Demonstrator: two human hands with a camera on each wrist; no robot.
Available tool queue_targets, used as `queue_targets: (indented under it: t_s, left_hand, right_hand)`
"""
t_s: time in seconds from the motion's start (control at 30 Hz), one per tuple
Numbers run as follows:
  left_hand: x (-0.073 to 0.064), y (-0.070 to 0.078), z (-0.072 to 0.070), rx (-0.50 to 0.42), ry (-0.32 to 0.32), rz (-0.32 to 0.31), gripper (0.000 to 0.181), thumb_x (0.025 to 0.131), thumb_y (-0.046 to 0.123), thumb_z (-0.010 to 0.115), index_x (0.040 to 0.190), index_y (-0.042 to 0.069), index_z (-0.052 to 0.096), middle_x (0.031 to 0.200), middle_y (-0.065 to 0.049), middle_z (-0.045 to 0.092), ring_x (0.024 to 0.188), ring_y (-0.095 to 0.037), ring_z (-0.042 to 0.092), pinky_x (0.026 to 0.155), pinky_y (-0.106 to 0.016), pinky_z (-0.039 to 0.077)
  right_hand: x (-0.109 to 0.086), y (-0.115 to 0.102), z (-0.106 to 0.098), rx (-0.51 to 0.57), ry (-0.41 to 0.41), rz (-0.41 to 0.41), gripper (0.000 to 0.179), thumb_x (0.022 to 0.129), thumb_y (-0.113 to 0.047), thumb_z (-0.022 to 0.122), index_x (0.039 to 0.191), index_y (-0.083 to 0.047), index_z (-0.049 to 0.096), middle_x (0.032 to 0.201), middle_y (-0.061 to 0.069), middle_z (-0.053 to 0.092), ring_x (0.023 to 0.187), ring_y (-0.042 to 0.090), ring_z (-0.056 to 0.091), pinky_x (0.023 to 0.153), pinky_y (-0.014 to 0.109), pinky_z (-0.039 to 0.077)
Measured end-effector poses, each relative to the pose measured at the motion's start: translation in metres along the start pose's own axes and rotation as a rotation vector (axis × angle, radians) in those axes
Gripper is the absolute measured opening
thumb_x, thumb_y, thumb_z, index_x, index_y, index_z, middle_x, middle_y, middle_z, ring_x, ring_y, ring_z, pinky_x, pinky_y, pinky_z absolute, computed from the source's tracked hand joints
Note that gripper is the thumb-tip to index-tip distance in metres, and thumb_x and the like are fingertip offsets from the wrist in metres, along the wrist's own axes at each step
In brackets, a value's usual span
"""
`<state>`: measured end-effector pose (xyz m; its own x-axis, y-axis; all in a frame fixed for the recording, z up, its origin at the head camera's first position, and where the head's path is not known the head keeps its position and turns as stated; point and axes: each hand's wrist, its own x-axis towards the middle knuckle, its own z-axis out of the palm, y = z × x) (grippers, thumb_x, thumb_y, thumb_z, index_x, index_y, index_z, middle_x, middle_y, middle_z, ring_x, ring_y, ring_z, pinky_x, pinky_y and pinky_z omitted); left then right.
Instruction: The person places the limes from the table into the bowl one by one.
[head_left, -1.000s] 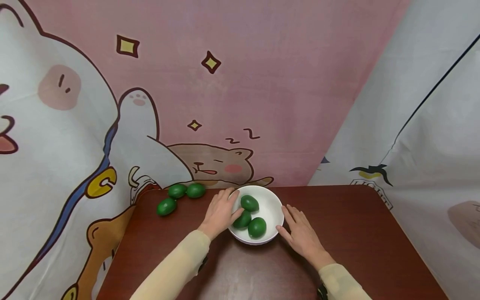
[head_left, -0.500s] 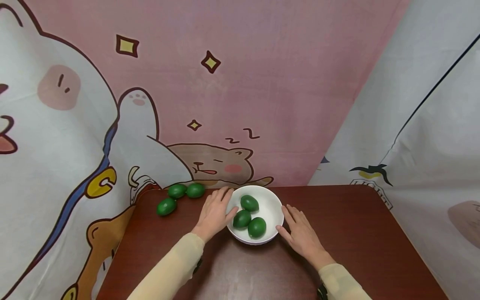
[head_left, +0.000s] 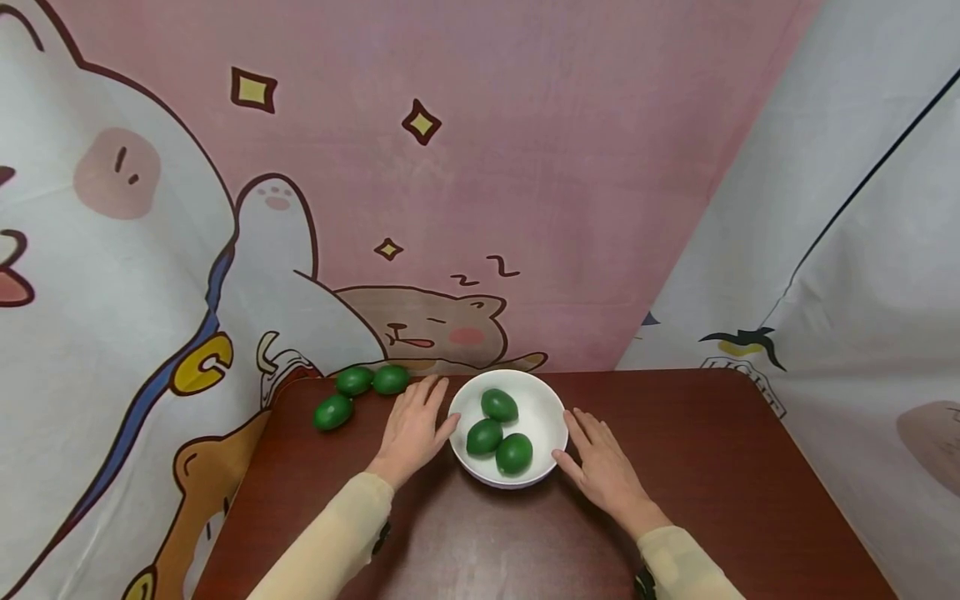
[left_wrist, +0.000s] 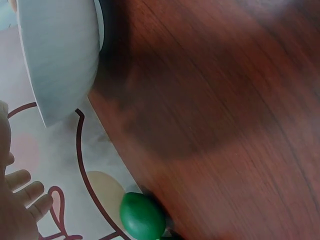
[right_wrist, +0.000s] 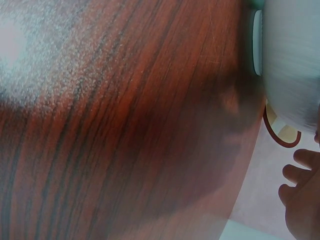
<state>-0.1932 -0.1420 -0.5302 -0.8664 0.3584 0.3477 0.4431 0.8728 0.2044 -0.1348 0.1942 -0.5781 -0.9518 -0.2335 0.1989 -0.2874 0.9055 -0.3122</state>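
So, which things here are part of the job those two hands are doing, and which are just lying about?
Part of the job, it seems:
white bowl
three green fruits inside it
left hand and right hand, either side of the bowl

Just lying about, probably:
three loose green fruits left of the bowl (perhaps for later)
patterned cloth behind the table

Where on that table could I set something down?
The table is bare right of the right hand, and in front of the white bowl between the sleeves. It is crowded at the far left corner, where three green fruits cluster, and between the bowl and left hand.
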Motion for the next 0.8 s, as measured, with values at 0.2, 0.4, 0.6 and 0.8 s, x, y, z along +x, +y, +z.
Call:
queue_targets:
  t_s: [0.2,0.4,0.6,0.8]
  left_hand:
    - [-0.004,-0.008,-0.001,0.002,0.010,-0.037,0.061,0.099,0.038,0.068,0.148,0.005,0.054,0.147,-0.020,0.052,0.131,-0.037,0.052,0.107,-0.053,0.044]
    - [-0.009,-0.016,-0.003,-0.011,0.013,-0.064,0.062,0.098,0.037,0.070,0.148,0.004,0.053,0.148,-0.020,0.051,0.132,-0.037,0.051,0.109,-0.054,0.043]
    - [-0.013,-0.026,-0.004,-0.001,0.019,-0.085,0.061,0.099,0.038,0.069,0.148,0.005,0.053,0.148,-0.019,0.051,0.132,-0.037,0.051,0.109,-0.054,0.044]
    - [-0.018,-0.035,-0.005,-0.005,-0.004,-0.126,0.062,0.099,0.038,0.069,0.149,0.006,0.051,0.150,-0.020,0.049,0.136,-0.039,0.048,0.113,-0.056,0.040]
  right_hand:
    - [0.000,0.000,0.001,0.000,0.002,0.003,0.076,0.100,-0.047,0.064,0.158,-0.004,0.041,0.157,0.025,0.044,0.147,0.041,0.040,0.123,0.056,0.026]
    - [0.000,-0.001,0.001,0.003,-0.006,0.012,0.076,0.100,-0.049,0.063,0.158,-0.004,0.041,0.158,0.024,0.043,0.147,0.041,0.039,0.123,0.056,0.026]
    - [0.000,-0.001,0.000,0.005,-0.004,0.009,0.076,0.100,-0.048,0.063,0.157,-0.004,0.041,0.157,0.024,0.043,0.147,0.042,0.040,0.123,0.056,0.026]
    - [0.000,-0.001,0.000,0.014,-0.001,0.011,0.076,0.100,-0.047,0.064,0.158,-0.004,0.041,0.157,0.025,0.044,0.147,0.042,0.040,0.123,0.056,0.025]
